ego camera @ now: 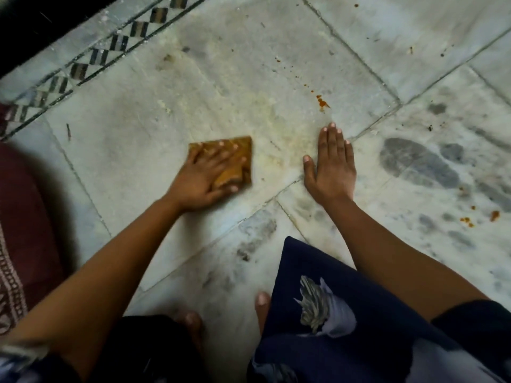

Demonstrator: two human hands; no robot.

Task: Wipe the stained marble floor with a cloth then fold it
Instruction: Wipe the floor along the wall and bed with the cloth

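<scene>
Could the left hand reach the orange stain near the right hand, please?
Probably yes: bare marble floor lies between the left hand with cloth and the stain; the right hand rests beside that path.

floor (249, 64): marble, matt, stained, veined | cloth (237, 161): orange-brown fabric, soft | garment (345, 313): dark printed fabric

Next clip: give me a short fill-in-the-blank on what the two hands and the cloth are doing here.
1. The left hand presses an orange-brown ____ onto the marble floor.
2. The right hand lies flat on the floor with straight fingers, holding ____.
3. The orange-red stain sits just beyond the fingertips of the ____ hand.

Missing words: cloth; nothing; right.
</scene>
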